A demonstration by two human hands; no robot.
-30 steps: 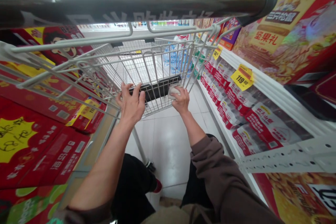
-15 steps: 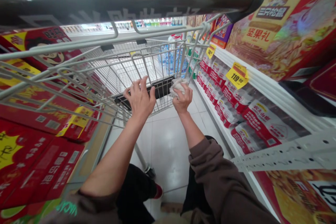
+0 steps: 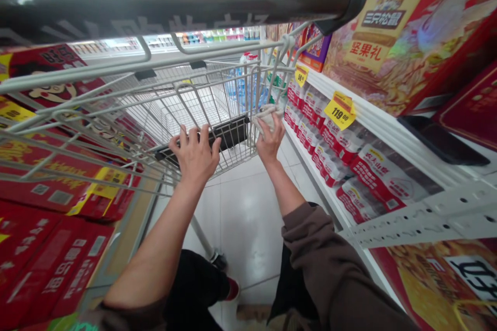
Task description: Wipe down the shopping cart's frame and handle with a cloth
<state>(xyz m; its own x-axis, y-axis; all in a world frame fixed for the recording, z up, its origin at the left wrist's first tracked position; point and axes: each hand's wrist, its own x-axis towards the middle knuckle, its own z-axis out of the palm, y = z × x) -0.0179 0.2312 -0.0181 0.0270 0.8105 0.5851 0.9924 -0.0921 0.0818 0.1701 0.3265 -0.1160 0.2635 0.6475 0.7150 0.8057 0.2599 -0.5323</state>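
A wire shopping cart (image 3: 163, 94) with a dark handlebar (image 3: 194, 6) fills the upper part of the view. My left hand (image 3: 197, 155) lies spread against the cart's near end, at the left part of the black strip (image 3: 231, 133); its fingers are apart and it holds nothing. My right hand (image 3: 271, 137) is closed around a crumpled greyish-white cloth (image 3: 267, 113) at the right corner of the basket. Part of the cloth is hidden behind the fingers, and whether it touches the wires I cannot tell.
On the right, a white shelf (image 3: 320, 88) carries a large nut gift box (image 3: 388, 36) above shrink-wrapped bottle packs (image 3: 361, 199). Red cartons (image 3: 50, 264) are stacked at left. Blue-tinted bottles (image 3: 243, 88) stand past the cart. Pale floor tiles (image 3: 248, 227) run under the cart.
The cart and shelves have shifted slightly left in view. My left hand has moved left and down with them. My right hand's fingers now point more upward, with the cloth spread a little higher.
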